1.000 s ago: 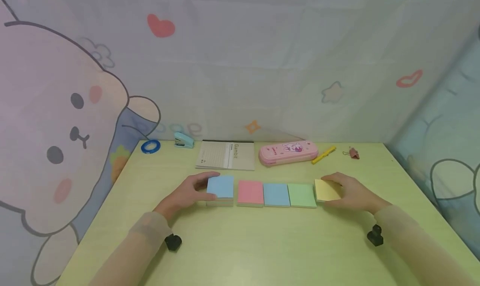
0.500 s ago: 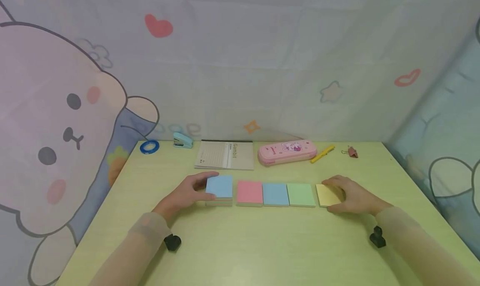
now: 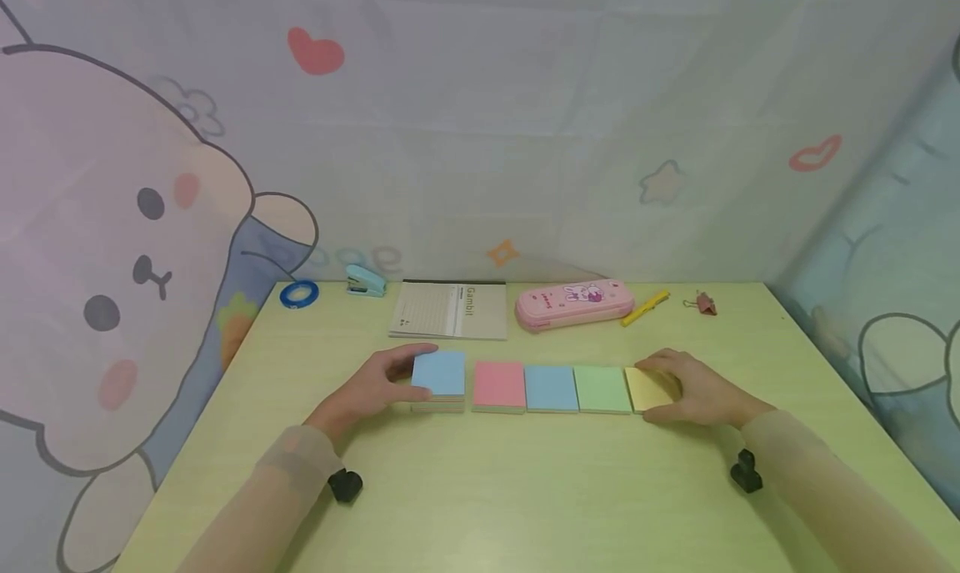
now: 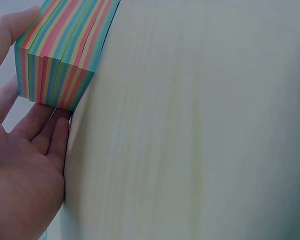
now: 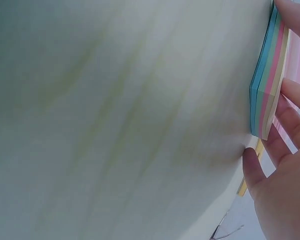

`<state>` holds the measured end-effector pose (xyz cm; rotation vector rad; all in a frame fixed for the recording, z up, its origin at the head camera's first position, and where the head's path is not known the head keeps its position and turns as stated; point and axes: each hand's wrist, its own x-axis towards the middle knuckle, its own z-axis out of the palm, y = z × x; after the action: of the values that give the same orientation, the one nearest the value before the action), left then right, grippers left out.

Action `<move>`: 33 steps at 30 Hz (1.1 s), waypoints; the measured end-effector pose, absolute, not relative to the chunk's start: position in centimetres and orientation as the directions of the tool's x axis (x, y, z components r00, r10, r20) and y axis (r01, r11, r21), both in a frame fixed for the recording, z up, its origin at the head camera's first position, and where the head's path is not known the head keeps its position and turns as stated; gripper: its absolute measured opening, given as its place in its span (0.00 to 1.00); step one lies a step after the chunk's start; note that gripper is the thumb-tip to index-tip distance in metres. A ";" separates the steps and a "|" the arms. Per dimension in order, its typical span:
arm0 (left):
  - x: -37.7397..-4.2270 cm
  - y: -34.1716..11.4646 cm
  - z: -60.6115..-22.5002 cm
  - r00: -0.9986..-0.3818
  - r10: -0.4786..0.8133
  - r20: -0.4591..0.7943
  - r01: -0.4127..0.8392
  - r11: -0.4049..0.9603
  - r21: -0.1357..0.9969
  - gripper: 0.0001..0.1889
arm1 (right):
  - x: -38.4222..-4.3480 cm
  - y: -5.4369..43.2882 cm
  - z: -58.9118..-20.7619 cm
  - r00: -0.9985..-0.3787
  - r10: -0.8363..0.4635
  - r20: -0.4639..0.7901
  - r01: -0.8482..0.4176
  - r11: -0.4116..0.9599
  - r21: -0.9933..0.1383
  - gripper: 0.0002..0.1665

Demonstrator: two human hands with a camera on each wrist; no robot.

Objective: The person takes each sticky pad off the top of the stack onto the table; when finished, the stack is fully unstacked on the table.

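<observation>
My left hand grips a tall sticky-note stack with a blue top, thumb on the near side and fingers at the back. Many coloured layers show along its side. To its right, across a small gap, lie a pink pad, a blue pad and a green pad in a row. At the row's right end, my right hand holds a yellow-topped sticky-note pad between thumb and fingers, against the green pad. Blue, green, pink and yellow layers show on its side; the hand covers its right part.
Along the table's back edge lie a blue tape roll, a light-blue stapler, a notebook, a pink pencil case, a yellow pen and a binder clip. A printed cloth hangs behind them.
The right hand first drew the yellow pad slightly right and toward me, leaving a gap, then slid it left against the green pad. The left hand has stayed on its stack.
</observation>
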<state>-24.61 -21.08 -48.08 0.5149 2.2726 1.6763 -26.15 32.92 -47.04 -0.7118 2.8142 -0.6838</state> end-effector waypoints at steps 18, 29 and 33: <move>-24.6 -21.1 -48.0 -0.902 0.433 -0.005 0.125 0.271 0.954 0.39 | -26.5 33.1 -47.3 -0.857 -0.515 -0.024 -0.446 0.765 -0.465 0.50; -24.6 -21.0 -47.9 -0.907 0.422 -0.009 0.121 0.281 0.952 0.39 | -26.6 31.5 -46.4 -0.857 -0.516 0.017 -0.464 0.755 -0.464 0.53; -24.6 -21.1 -48.1 -0.904 0.428 0.000 0.128 0.270 0.954 0.40 | -26.9 28.6 -45.5 -0.859 -0.511 0.034 -0.455 0.731 -0.508 0.53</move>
<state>-24.59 -21.06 -48.05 0.5131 2.2842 1.6794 -26.87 28.61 -45.51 -0.7903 2.8216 -0.7849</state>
